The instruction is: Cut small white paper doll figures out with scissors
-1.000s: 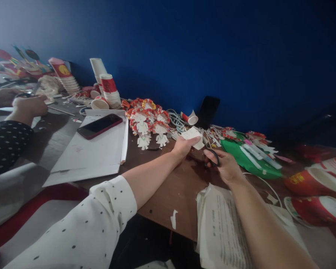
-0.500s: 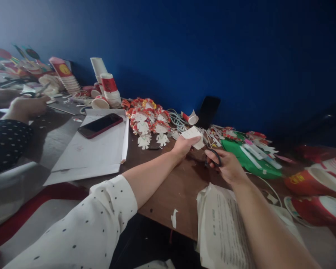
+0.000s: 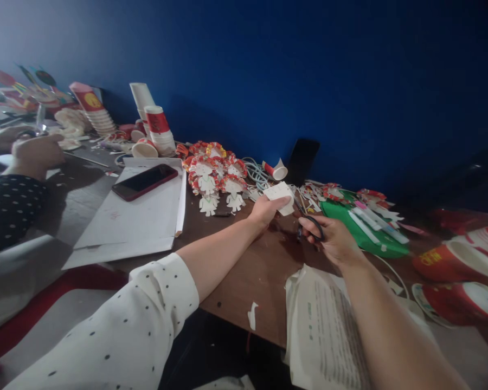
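My left hand (image 3: 267, 210) is closed on a small white piece of paper (image 3: 279, 194), thumb on top, over the brown table (image 3: 244, 271). My right hand (image 3: 329, 238) holds black-handled scissors (image 3: 317, 226), fingers through the loops. Their blades point up and left, close beside the paper's right edge. Whether the blades touch the paper I cannot tell. Left of the paper lies a group of white paper-doll cutouts (image 3: 205, 184) with red and yellow rims. White paper scraps (image 3: 311, 192) lie behind the scissors.
A dark phone (image 3: 145, 181) rests on a white board (image 3: 126, 225) at left. Paper cups (image 3: 159, 130) stand behind it, more cups (image 3: 459, 262) at far right. Pens (image 3: 364, 227) lie on a green sheet (image 3: 384, 249). A printed packet (image 3: 321, 330) is in front. Another person's hand (image 3: 38, 154) works at far left.
My right hand and the scissors have shifted slightly to the right, and the paper has tilted a little. At far left, the other person's hands moved left and their scissors turned upward.
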### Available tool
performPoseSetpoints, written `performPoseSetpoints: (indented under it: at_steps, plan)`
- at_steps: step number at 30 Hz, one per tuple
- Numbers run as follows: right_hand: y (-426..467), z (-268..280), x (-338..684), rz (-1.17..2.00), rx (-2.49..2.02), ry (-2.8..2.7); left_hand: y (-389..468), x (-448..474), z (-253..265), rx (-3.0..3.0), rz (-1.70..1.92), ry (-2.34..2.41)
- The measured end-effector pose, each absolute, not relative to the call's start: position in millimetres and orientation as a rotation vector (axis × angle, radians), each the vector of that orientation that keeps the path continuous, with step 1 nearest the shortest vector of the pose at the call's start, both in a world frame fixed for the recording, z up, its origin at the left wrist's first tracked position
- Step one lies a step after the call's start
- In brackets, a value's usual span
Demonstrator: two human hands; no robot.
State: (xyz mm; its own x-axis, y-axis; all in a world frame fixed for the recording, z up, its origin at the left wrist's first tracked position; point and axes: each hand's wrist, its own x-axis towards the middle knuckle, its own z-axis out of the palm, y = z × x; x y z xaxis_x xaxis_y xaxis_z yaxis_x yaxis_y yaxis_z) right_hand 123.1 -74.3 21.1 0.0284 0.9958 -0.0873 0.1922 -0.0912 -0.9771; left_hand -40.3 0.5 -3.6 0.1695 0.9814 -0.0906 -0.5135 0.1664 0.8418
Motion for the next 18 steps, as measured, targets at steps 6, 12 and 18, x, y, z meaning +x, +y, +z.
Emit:
performPoseSetpoints:
  at_steps: [6,12,18]
  plan:
    - [-77,25,117,1.126,-1.436,-1.307,0,-40,-3,0.767,1.223,0.765]
    - [-78,27,114,1.111,-1.462,-1.285,0,-40,-2,0.769,1.22,0.783]
    - [-79,30,112,1.098,-1.48,-1.296,2,-39,-4,0.753,1.227,0.767]
